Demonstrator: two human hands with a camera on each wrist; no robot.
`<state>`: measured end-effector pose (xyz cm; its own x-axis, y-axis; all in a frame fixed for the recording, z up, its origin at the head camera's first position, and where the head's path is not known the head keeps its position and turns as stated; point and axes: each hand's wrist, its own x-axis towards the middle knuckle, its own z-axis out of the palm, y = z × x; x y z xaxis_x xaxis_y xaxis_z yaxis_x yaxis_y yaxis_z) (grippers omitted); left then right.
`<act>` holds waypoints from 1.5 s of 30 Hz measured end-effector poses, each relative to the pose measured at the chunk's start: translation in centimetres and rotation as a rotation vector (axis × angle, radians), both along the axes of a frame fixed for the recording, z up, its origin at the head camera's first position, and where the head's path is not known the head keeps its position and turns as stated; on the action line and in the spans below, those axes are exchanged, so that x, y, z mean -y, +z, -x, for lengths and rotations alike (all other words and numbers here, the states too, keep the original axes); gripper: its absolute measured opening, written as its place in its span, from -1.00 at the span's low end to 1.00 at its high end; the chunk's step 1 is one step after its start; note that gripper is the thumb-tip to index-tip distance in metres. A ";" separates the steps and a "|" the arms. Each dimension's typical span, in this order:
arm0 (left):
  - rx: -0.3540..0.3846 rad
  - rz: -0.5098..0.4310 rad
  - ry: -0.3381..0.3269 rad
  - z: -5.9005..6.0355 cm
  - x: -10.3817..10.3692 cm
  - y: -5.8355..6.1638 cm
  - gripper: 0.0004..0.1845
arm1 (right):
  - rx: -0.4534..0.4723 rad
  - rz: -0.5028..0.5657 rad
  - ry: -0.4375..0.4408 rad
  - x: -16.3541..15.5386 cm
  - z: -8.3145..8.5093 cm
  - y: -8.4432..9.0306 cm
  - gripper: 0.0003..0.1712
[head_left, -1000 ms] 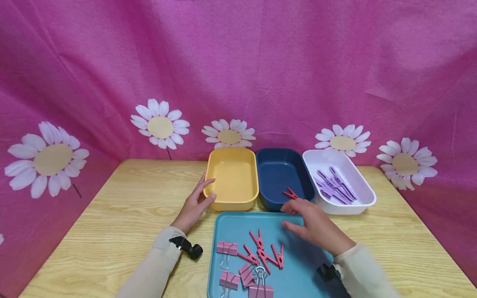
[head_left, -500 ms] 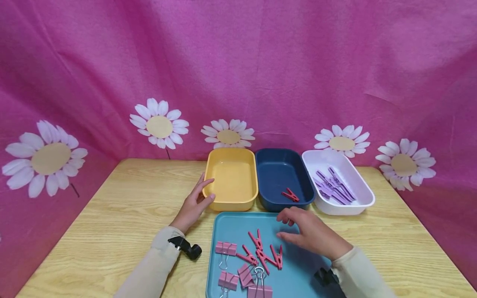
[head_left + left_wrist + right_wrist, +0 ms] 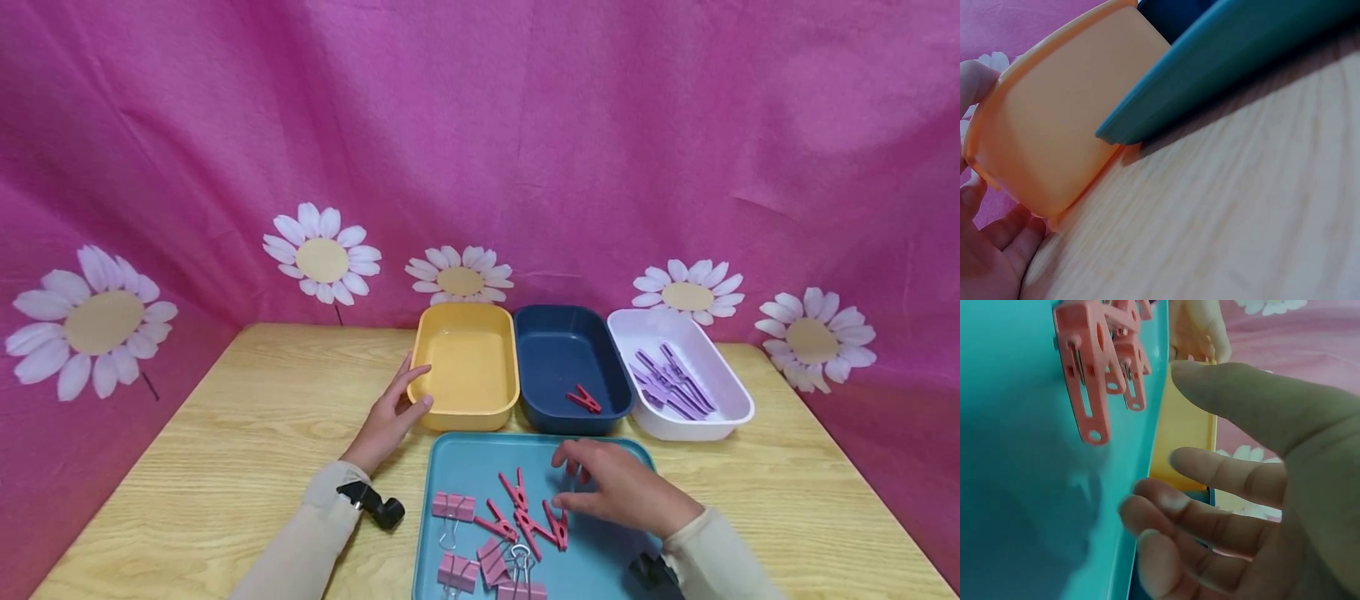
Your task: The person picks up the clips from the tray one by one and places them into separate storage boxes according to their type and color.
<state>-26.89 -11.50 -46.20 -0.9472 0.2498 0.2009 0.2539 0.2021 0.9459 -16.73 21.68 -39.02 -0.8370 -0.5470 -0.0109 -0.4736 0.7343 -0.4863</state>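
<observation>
Head view shows the right hand, fingers loose and holding nothing, over light, stiff pink clothespins on the near teal tray, best pinched at their tails, while the left hand lies open against the yellow tub

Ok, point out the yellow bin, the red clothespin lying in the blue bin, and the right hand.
yellow bin (image 3: 467, 367): head view, on its bare floor.
red clothespin (image 3: 584, 399): head view, middle of its body.
right hand (image 3: 611, 487): head view, back of the hand, over the teal tray (image 3: 465, 454).

The wooden bench carries a teal tray at the front. Behind it stand yellow, blue and white bins.
</observation>
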 end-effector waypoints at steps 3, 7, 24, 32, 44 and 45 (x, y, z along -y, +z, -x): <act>0.000 -0.022 -0.024 -0.3 0.0 0.5 -0.46 | 0.004 -0.003 0.039 0.2 -0.2 -0.3 -0.61; 0.006 -0.034 -0.044 -1.2 -0.1 1.9 -0.45 | 0.027 0.019 0.078 0.5 -0.4 -0.7 -0.62; 0.013 -0.007 -0.041 -1.9 -0.2 2.9 -0.44 | 0.103 0.014 0.091 1.1 -0.5 -1.0 -0.67; 0.015 -0.003 -0.043 -2.0 -0.2 3.0 -0.44 | 0.065 0.019 0.088 1.3 -0.7 -1.3 -0.79; 0.000 0.004 -0.022 -1.0 -0.1 1.5 -0.45 | 0.047 -0.002 0.103 1.5 -0.9 -1.3 -0.88; -0.001 0.004 -0.016 -0.7 -0.1 1.1 -0.45 | 0.045 -0.015 0.100 1.5 -0.9 -1.3 -0.88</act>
<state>-26.20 -11.43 -45.13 -0.9428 0.2658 0.2010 0.2584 0.2020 0.9447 -15.78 20.17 -40.29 -0.7769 -0.6272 -0.0561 -0.5226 0.6919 -0.4981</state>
